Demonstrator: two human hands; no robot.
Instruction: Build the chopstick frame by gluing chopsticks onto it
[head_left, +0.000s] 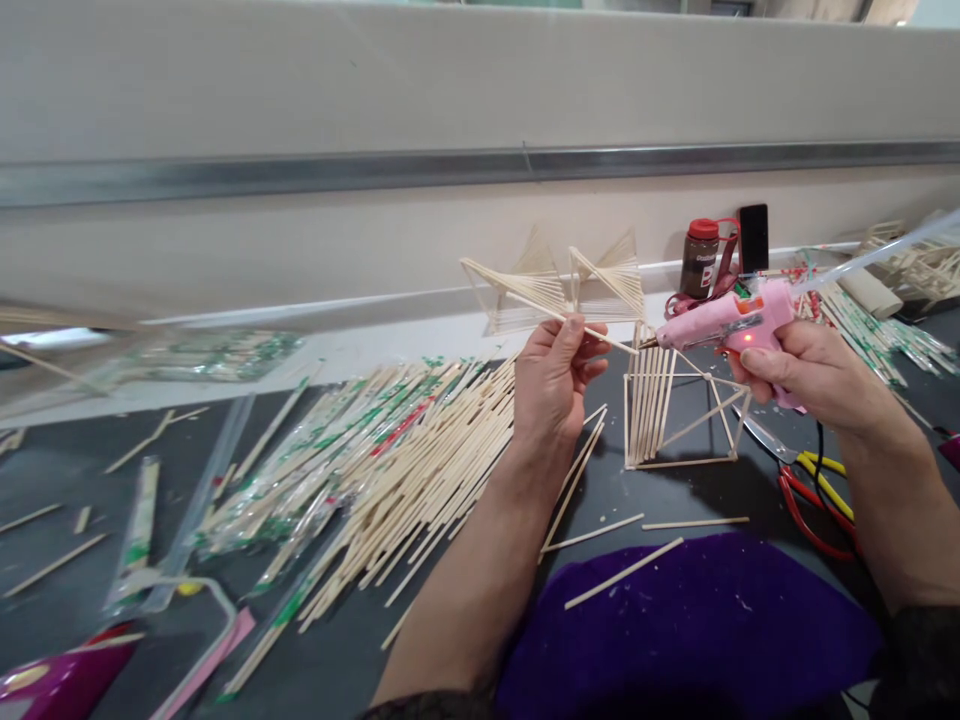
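My left hand (553, 375) pinches a thin wooden stick (616, 344) between thumb and fingers, its near end pointing right. My right hand (814, 375) is closed around the handle of a pink glue gun (705, 325). The gun's metal nozzle is at the stick's right end; whether they touch I cannot tell. A clear glue stick (885, 247) juts from the gun's back. Just below the nozzle stands a box-like frame of sticks (679, 463), one side filled with a fanned row. Behind my left hand are twisted stick structures (604, 285).
Loose sticks (435, 450) and wrapped ones (277, 490) are heaped left of my left arm. Red and yellow handled pliers (795, 475) lie near my right forearm. A red-lidded bottle (700, 260) and a phone (754, 238) stand by the wall. Purple cloth (690, 630) lies in front.
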